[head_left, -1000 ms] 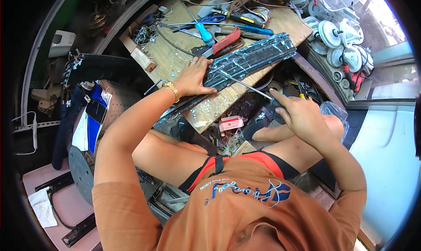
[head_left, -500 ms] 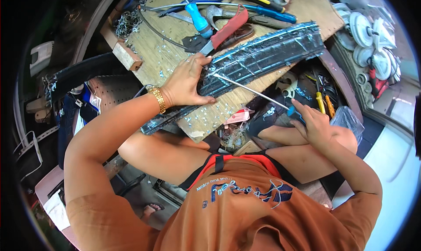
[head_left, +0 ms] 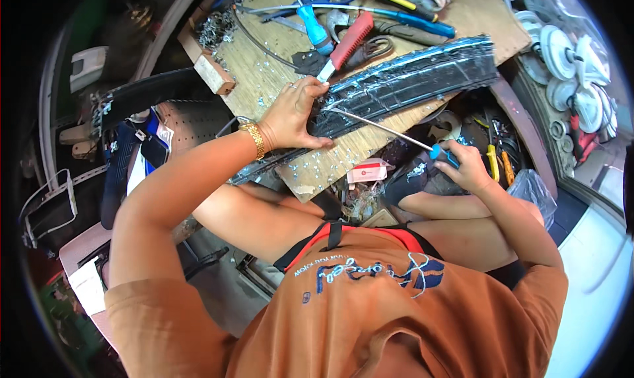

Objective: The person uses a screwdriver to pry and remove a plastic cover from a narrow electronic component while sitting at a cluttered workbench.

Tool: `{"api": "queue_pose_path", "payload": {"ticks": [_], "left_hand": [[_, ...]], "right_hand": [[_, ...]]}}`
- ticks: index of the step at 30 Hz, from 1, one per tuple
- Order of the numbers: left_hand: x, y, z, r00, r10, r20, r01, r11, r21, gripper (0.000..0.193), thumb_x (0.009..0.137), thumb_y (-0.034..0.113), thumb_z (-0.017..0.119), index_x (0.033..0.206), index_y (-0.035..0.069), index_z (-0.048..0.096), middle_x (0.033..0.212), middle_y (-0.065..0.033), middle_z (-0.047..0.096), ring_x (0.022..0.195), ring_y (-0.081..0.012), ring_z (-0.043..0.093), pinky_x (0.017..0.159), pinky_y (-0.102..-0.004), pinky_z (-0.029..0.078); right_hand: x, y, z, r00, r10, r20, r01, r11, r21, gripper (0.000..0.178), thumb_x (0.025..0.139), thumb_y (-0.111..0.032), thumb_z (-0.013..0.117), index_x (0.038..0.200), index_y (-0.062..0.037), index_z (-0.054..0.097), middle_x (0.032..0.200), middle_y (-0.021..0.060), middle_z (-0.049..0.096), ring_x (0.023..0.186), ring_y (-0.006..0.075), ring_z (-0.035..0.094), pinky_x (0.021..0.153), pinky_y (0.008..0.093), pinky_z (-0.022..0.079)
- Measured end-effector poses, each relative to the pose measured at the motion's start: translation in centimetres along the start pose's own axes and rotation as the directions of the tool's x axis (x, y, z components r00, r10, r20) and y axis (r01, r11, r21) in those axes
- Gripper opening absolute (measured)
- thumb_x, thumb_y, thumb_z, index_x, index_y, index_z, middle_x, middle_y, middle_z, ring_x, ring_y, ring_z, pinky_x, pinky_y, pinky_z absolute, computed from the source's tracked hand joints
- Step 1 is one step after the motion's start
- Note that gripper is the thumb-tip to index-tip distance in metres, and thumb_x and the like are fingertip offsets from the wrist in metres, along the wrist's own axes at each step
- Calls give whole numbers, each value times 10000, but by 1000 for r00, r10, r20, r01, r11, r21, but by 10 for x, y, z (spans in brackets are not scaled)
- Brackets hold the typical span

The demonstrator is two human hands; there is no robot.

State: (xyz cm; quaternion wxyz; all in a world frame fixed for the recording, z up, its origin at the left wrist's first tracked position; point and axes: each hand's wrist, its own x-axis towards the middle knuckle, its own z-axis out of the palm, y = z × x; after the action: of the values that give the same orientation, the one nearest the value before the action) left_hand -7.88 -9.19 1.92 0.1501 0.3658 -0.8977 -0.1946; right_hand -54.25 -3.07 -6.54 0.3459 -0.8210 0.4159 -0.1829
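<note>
**Two-Handed, at Close Quarters**

Seen at far left, a boxy white plastic case (head_left: 88,67). Next, along the left side of the pale plywood desk (head_left: 254,80), a tangled heap of grey metal bits (head_left: 214,33) and a squared block of pale wood (head_left: 214,74). Clamped between thumb and fingers of the left grip (head_left: 290,117), above a gold-coloured bracelet (head_left: 252,140), the left end of a long, black, ridged strip (head_left: 422,71) with a shiny, scuffed face. Lying slantwise on the desk, with right end near the desk's edge. Behind it, a stubby blue-handled screwdriver (head_left: 315,29) and a red-handled knife (head_left: 352,41), blade toward the left fingers. Below the desk, a small white-and-red box (head_left: 368,171). Wrapped in the closed right grip (head_left: 470,170), the blue handle of a long steel-shafted screwdriver (head_left: 389,130), tip at the strip just beside the left grip. Farther right, a yellow-handled tool (head_left: 493,163), a crumpled clear plastic bag (head_left: 533,194) and round white discs (head_left: 558,49).
</note>
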Motion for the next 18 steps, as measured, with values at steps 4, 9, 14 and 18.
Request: {"api": "queue_pose_path", "payload": {"ticks": [4, 9, 14, 18], "left_hand": [[-1, 8, -7, 997, -73, -22, 74, 995, 65, 1137, 645, 616, 949, 1504, 88, 424, 1380, -207, 529, 1279, -437, 544, 1086, -532, 407], [-37, 21, -24, 972, -199, -125, 213, 971, 109, 1230, 585, 657, 952, 1569, 140, 424, 1448, -176, 510, 1358, -414, 494, 1128, -562, 362], [-86, 30, -28, 944, -218, -249, 284, 919, 275, 1128, 657, 693, 887, 1551, 136, 483, 1460, -161, 521, 1395, -400, 464, 1165, -545, 340], [-99, 29, -17, 952, -247, -178, 290, 916, 277, 948, 787, 676, 810, 1514, 142, 519, 1443, -142, 534, 1380, -355, 485, 1164, -566, 312]], "right_hand": [[20, -98, -87, 886, 372, 276, -448, 840, 306, 421, 893, -137, 798, 1277, -45, 652, 964, 170, 747, 925, 273, 753, 856, 402, 565], [-15, -188, -139, 966, 216, 140, -215, 976, -21, 561, 849, -20, 722, 1400, -40, 617, 1035, 176, 740, 826, 347, 700, 811, 407, 563], [-10, -238, -113, 996, 60, 72, -43, 974, -220, 589, 898, -88, 713, 1479, -139, 629, 1106, 217, 755, 982, 405, 734, 841, 495, 574], [16, -261, -106, 962, 209, 178, -143, 935, -323, 533, 913, -67, 704, 1442, -120, 666, 1231, 221, 751, 1084, 422, 717, 946, 503, 562]]}}
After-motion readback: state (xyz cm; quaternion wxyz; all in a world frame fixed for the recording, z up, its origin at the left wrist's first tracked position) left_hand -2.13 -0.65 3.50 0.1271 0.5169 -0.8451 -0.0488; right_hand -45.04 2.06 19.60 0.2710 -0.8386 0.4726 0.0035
